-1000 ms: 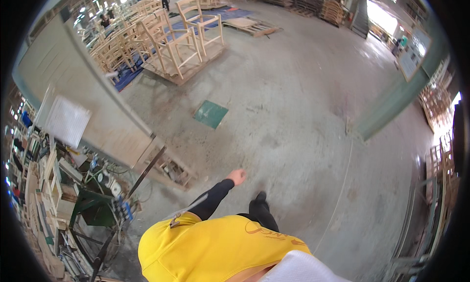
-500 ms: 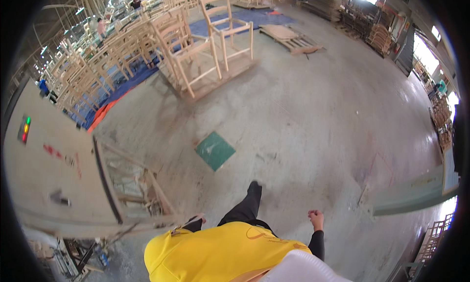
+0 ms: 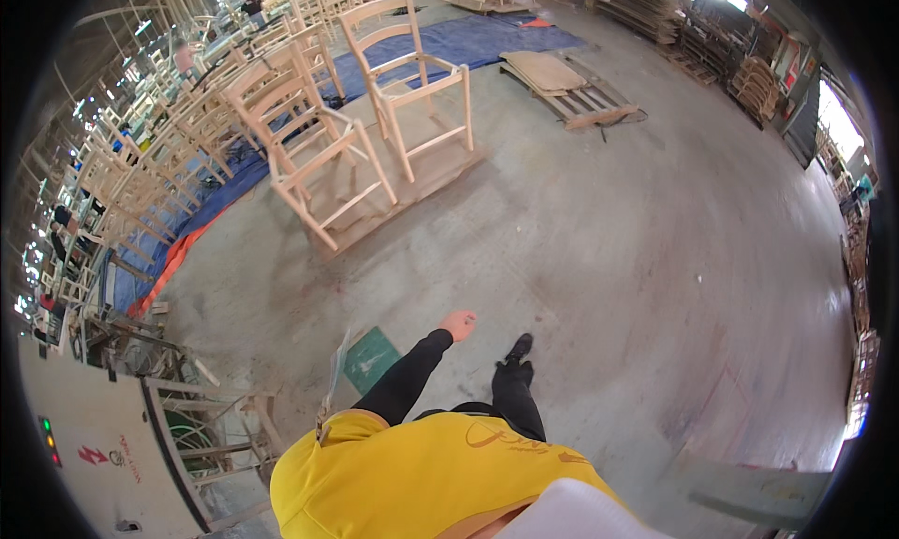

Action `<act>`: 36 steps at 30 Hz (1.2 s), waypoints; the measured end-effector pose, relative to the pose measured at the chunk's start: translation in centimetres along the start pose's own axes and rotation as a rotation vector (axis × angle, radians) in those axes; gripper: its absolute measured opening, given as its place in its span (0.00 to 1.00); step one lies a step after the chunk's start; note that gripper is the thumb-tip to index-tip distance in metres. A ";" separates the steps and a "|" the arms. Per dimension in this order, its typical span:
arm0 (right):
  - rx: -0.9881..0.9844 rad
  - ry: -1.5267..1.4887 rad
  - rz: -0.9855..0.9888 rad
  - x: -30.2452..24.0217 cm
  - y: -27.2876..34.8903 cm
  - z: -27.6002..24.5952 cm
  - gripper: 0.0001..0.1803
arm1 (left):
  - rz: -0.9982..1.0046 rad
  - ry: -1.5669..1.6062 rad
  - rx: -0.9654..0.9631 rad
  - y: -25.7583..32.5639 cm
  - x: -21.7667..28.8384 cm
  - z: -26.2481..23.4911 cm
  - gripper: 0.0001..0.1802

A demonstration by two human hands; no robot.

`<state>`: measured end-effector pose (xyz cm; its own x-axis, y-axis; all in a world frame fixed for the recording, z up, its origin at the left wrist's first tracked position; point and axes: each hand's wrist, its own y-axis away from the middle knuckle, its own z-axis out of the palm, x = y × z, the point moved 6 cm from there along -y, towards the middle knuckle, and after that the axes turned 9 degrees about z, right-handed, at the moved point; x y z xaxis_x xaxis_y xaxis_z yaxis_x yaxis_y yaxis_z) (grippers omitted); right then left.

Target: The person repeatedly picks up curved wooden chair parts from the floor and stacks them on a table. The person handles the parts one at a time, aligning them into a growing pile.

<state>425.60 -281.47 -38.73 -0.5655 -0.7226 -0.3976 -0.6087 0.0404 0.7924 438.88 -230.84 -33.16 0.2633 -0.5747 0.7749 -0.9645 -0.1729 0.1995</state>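
My left hand (image 3: 459,325) swings forward over the concrete floor, its fingers loosely curled and nothing visible in them. Its black sleeve (image 3: 408,378) crosses a green square (image 3: 372,359) on the floor. My right hand is out of view. Beyond my left hand, two bare wooden chair frames stand in front: the left one (image 3: 298,169) and the right one (image 3: 412,89), both on a flat board (image 3: 412,200). Neither hand touches anything that I can see. One black shoe (image 3: 520,346) is ahead of my body.
A pale control cabinet (image 3: 89,445) with coloured lights stands at the near left, beside a wooden frame. Many chair frames (image 3: 154,178) crowd a blue sheet (image 3: 473,44) at the far left. Ahead lies a pallet (image 3: 599,103) with boards on it; a greenish panel (image 3: 758,492) is at the near right.
I have walked forward, so the chairs, the pallet and the cabinet appear closer. My left hand has swung forward into plain view; my right hand has dropped out of view.
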 end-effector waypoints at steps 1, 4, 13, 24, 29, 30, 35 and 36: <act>-0.014 0.019 -0.009 -2.5 -3.4 -1.7 0.11 | 0.123 -0.030 0.110 -3.0 -0.8 -0.7 0.15; -0.044 0.031 -0.001 -10.5 -12.7 -8.5 0.12 | -0.062 -0.284 -0.119 -10.3 -4.6 0.6 0.16; 0.055 0.037 -0.202 -52.2 -42.3 -30.3 0.13 | -0.703 -0.012 -0.252 -25.3 -13.3 -4.5 0.18; -0.176 0.121 -0.194 -93.6 -59.6 -34.4 0.10 | -0.367 -0.186 -0.144 -76.1 -8.9 -20.3 0.21; -0.146 0.103 -0.085 -103.1 -68.1 -36.1 0.10 | -0.067 -0.082 0.104 -103.6 -0.1 -33.1 0.15; -0.180 0.219 -0.067 -104.6 -69.6 -36.0 0.11 | -0.086 -0.092 0.106 -108.1 0.0 -35.2 0.15; -0.187 0.469 -0.159 -118.9 -83.4 -39.1 0.15 | -0.108 -0.012 0.215 -124.7 -1.4 -42.1 0.14; -0.199 0.485 -0.200 -122.8 -86.5 -39.2 0.15 | -0.184 0.017 0.244 -125.7 -3.9 -42.9 0.14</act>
<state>569.51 -223.32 -40.25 -0.1004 -0.9392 -0.3283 -0.5342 -0.2275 0.8142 558.26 -172.56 -35.56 0.4311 -0.5025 0.7494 -0.8668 -0.4614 0.1892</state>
